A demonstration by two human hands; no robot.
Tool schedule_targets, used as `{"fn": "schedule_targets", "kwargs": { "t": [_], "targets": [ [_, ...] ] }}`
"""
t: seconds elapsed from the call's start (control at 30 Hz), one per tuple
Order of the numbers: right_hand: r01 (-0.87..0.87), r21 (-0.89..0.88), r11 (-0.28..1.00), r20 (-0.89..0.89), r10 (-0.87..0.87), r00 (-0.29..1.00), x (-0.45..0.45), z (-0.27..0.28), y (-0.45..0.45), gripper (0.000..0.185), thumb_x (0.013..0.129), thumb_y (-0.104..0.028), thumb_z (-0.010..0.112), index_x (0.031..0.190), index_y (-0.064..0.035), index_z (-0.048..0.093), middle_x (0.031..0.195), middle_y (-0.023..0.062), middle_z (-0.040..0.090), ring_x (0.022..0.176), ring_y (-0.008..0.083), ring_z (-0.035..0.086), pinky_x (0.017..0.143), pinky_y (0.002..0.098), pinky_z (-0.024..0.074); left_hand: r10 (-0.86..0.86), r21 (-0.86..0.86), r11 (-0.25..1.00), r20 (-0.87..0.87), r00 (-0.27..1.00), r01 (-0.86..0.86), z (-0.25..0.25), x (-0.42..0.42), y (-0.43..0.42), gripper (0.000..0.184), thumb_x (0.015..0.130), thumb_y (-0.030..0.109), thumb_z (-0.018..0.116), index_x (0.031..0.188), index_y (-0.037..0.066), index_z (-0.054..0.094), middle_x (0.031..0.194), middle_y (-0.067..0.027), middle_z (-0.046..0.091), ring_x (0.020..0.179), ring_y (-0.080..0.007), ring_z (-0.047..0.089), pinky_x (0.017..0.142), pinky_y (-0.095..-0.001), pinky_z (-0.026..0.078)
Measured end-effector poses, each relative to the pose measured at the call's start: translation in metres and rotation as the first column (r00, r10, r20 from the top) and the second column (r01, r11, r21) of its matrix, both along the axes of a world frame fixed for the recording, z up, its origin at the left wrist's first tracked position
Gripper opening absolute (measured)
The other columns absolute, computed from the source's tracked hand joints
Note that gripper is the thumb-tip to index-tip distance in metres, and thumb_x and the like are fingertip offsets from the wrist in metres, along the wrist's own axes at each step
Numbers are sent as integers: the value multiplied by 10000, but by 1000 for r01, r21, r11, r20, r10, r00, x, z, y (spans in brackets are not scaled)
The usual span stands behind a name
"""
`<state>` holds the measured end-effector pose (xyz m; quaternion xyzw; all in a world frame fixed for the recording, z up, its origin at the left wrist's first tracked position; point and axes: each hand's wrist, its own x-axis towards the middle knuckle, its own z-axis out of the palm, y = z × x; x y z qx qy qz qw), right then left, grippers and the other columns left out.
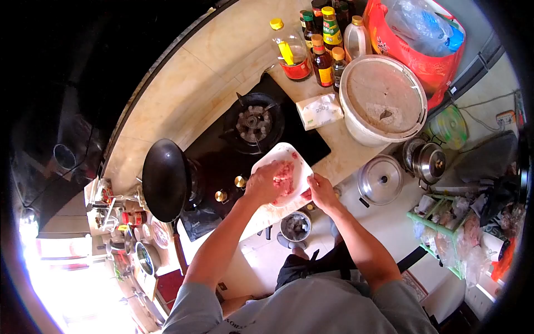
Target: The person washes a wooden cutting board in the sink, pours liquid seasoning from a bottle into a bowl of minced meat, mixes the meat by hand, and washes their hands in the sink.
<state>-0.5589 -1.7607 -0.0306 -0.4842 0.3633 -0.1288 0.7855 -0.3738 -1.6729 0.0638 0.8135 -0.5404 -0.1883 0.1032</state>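
Observation:
A white dish [302, 177] with raw, chopped-looking meat [284, 177] in it is held tilted above the front of the stove. My right hand [322, 193] grips the rim at its right side, thumb on top. My left hand [263, 184] reaches over the left rim, its fingers curled against the meat and partly blending with it. Left of the dish, a black wok [165, 181] sits on the left burner. Behind the dish is the bare right burner [253, 123] of the black gas stove [208, 142].
Several sauce bottles [322, 64], a tissue box [320, 111] and a lidded white bucket [384, 100] stand on the right counter. On the floor are a metal bowl [295, 226] near my feet, a lidded pot [381, 179] and a green rack [439, 228] of bags.

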Motion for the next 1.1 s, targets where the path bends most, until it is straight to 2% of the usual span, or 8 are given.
{"fn": "schedule_targets", "kwargs": {
  "t": [0.1, 0.23, 0.43, 0.57, 0.67, 0.8, 0.9, 1.1],
  "targets": [
    [14, 11, 1000, 2, -14, 1000, 2, -7, 1, 336, 1067, -286, 432, 1063, 4, 601, 832, 106, 699, 687, 160, 700, 592, 291, 563, -136, 96, 989, 284, 949, 113, -3, -14, 13, 551, 751, 224, 758, 1281, 137, 632, 1250, -178, 649, 1078, -333, 653, 964, -398, 529],
    [18, 40, 999, -4, -18, 1000, 3, -4, 2, 337, 1069, -289, 435, 1068, 4, 602, 819, 102, 696, 681, 156, 697, 591, 290, 567, 90, -136, 987, 19, 996, -87, -40, -9, 7, 524, 749, 104, 709, 1262, 144, 607, 1224, -137, 629, 1062, -364, 639, 913, -443, 538],
    [18, 39, 999, -3, -18, 1000, 3, -5, 3, 344, 1071, -295, 436, 1072, 6, 601, 818, 105, 694, 668, 158, 697, 588, 290, 574, 303, 49, 950, 89, 949, -308, 15, -18, -15, 492, 760, 135, 704, 1247, 133, 634, 1128, -125, 662, 1031, -351, 658, 888, -431, 537],
    [11, 45, 999, 6, -12, 1000, 3, -1, 0, 339, 1069, -298, 442, 1070, 2, 599, 823, 101, 695, 662, 159, 699, 576, 286, 573, 242, 28, 970, -73, 967, -241, 33, -34, -9, 635, 776, 219, 767, 1367, 108, 561, 1285, -145, 638, 1162, -312, 634, 960, -416, 519],
    [7, 23, 1000, 11, -7, 1000, 2, -1, 0, 334, 1068, -295, 443, 1074, 2, 596, 830, 105, 695, 659, 163, 700, 567, 283, 574, 380, 162, 922, -222, 898, -351, 11, -10, 0, 745, 752, 256, 808, 1421, 118, 510, 1330, -162, 618, 1210, -311, 611, 996, -409, 502],
    [16, 29, 999, 15, -17, 1000, 3, -2, 2, 331, 1067, -291, 438, 1080, 0, 593, 836, 109, 694, 658, 168, 701, 563, 281, 577, 40, -60, 997, -161, 986, -50, -11, -5, 0, 651, 787, 188, 746, 1402, 172, 530, 1299, -123, 620, 1142, -313, 624, 976, -397, 506],
    [-4, 17, 1000, 24, 4, 1000, 1, -9, 2, 331, 1064, -297, 439, 1082, -6, 595, 837, 104, 695, 658, 167, 701, 567, 277, 575, 24, -48, 999, 38, 999, -22, -38, -2, -3, 567, 787, 125, 694, 1341, 159, 580, 1240, -115, 629, 1107, -316, 626, 955, -404, 511],
    [9, 37, 999, 40, -10, 999, 2, -8, 2, 358, 1059, -312, 446, 1086, 11, 597, 853, 125, 701, 670, 176, 707, 572, 286, 578, 260, -239, 940, 44, 964, -243, -13, -20, 5, 443, 775, 131, 698, 1215, 118, 653, 1111, -116, 654, 1042, -313, 644, 892, -425, 534]
  ]
}}
